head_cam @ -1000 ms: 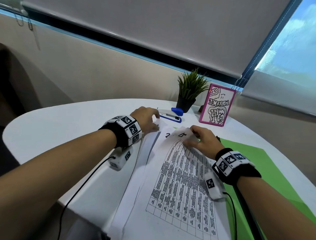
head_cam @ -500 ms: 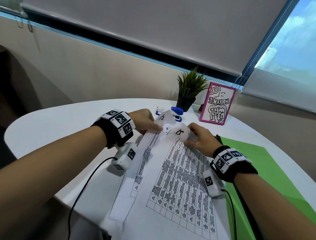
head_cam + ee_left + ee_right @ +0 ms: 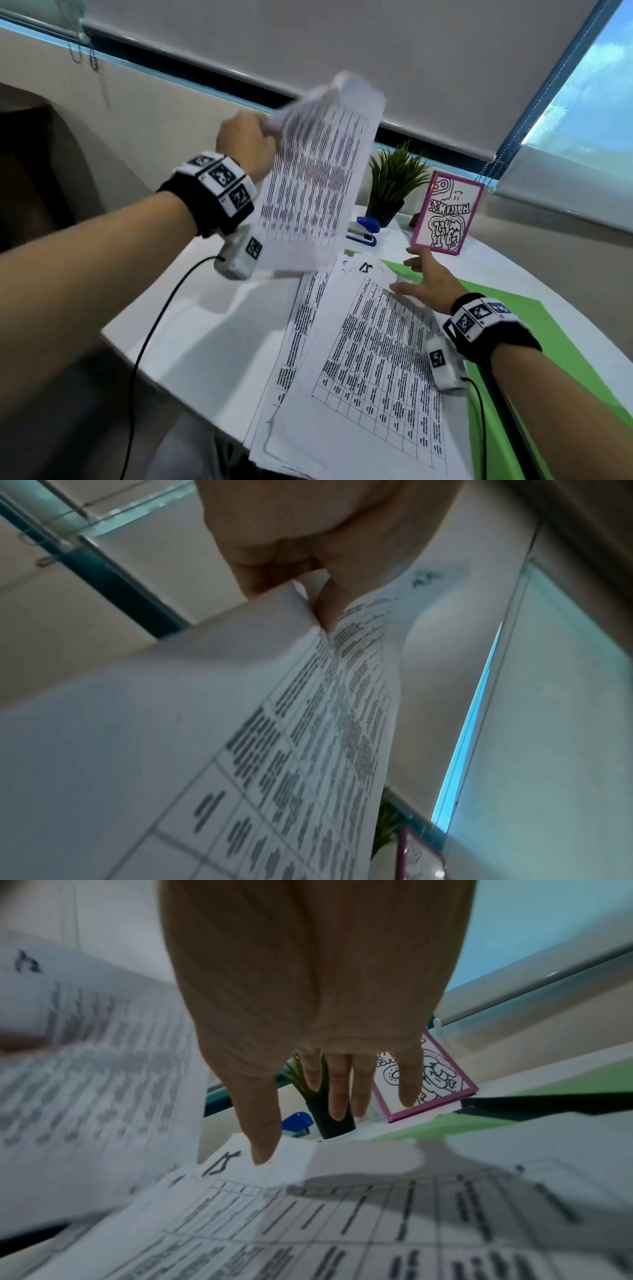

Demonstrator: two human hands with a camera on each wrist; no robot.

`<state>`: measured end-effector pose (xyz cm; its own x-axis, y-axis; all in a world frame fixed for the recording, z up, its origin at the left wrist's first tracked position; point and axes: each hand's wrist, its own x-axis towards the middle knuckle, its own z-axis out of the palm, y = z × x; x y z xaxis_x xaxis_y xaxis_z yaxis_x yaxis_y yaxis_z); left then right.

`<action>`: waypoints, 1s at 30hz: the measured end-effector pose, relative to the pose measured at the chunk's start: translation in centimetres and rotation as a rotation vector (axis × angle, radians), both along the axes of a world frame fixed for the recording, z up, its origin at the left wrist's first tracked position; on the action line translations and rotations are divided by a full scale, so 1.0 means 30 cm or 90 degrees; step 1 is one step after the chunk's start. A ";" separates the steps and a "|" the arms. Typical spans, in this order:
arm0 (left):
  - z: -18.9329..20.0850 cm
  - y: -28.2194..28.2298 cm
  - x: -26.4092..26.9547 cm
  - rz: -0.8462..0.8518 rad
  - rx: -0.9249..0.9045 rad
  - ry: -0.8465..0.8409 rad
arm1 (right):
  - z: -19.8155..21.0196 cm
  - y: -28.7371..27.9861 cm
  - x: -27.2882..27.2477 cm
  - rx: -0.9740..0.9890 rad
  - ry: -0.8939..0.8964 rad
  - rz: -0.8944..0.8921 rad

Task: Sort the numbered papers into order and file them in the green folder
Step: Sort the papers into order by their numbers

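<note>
While sorting is under way, left hand [image 3: 245, 144] pinches one lifted sheet [image 3: 315, 178]. Right hand [image 3: 426, 279] hovers spread, holding nothing, over the pile [image 3: 359, 377]; green folder [image 3: 561, 346] unfilled.

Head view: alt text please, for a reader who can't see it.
The left hand holds one printed sheet up above a white table, while the open right hand hovers over the paper stack beside a green folder.
</note>
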<state>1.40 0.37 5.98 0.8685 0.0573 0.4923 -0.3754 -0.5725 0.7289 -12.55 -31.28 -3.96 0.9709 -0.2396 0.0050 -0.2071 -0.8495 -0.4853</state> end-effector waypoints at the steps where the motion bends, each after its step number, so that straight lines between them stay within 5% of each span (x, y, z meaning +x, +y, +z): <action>1: 0.043 0.002 -0.002 0.004 -0.041 -0.024 | 0.001 -0.009 -0.006 -0.016 0.028 -0.007; 7: 0.159 -0.028 -0.065 -0.123 -0.261 -0.015 | 0.018 -0.015 -0.058 0.018 0.002 -0.031; 12: 0.003 -0.127 -0.172 -0.217 -0.090 0.140 | 0.141 0.047 -0.095 0.378 -0.192 -0.104; 16: -0.180 -0.226 -0.245 -0.295 0.104 0.252 | 0.203 0.029 -0.123 0.444 -0.267 -0.134; 18: -0.250 -0.263 -0.280 -0.376 0.181 0.313 | 0.190 -0.026 -0.134 0.347 -0.239 -0.137; 23: -0.331 -0.326 -0.339 -0.581 0.340 0.404 | 0.111 -0.110 -0.177 -0.131 -0.008 -0.045; 30: -0.330 -0.316 -0.294 -0.368 0.499 0.274 | 0.020 -0.145 -0.175 -0.314 0.067 -0.097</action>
<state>-7.43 -9.12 -3.93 0.7721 -0.6194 -0.1423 -0.5391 -0.7569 0.3695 -17.79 -35.64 -3.37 0.9267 -0.3717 0.0563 -0.3720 -0.9282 -0.0057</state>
